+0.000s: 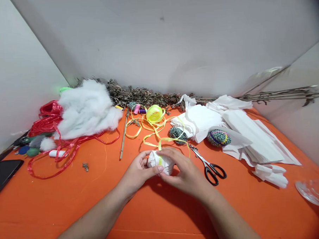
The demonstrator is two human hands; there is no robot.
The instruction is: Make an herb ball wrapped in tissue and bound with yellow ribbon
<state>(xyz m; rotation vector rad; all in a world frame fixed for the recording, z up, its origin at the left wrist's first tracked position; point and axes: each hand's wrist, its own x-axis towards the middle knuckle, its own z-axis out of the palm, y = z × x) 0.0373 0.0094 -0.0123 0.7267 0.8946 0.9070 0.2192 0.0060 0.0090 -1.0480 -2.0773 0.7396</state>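
Between my two hands, over the front middle of the orange table [99, 203], is a white wrapped bundle [165, 161]. My left hand [139, 171] grips its left side, the thumb lying across the front. From the right, my right hand [181, 169] closes round it with fingers on top and thumb below. A yellow ribbon [160, 144] crosses the bundle's face and runs back to a yellow ribbon roll [154, 114]. Black-handled scissors [210, 168] lie just right of my right hand. Behind that hand sits a dark green-and-white yarn ball [178, 134].
White fluffy stuffing [86, 108] and red ribbon [47, 119] lie at left, near a black phone [5, 173]. White paper sheets [244, 135] and a multicoloured yarn ball [218, 137] are at right. Dried plant stems [142, 95] line the wall. A clear plastic item [314, 192] stands at the right edge.
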